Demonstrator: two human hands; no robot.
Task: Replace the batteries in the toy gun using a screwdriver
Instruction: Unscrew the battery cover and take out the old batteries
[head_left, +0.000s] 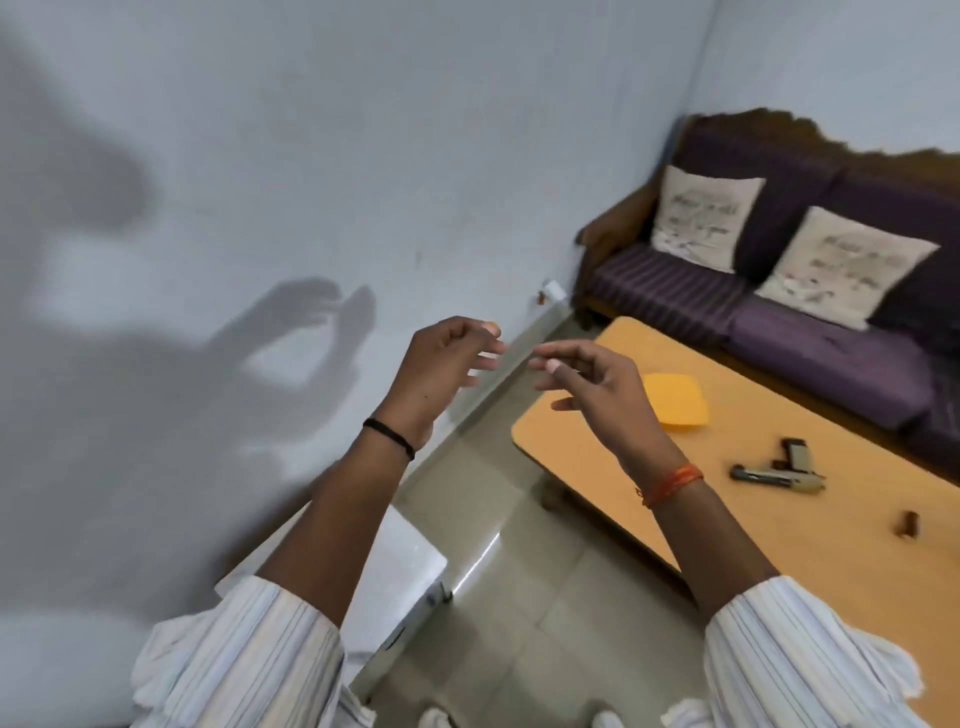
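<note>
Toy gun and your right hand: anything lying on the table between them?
Head view: only bare table lies between the right hand and the toy gun; the yellow cloth sits farther back.

Even indoor light, fairly bright. Soft grey shadows of raised hands spread over the wall at left and centre. A pale glare streak sits on the floor, lower centre. Fingertips smear with motion; edges bend wide-angle.
</note>
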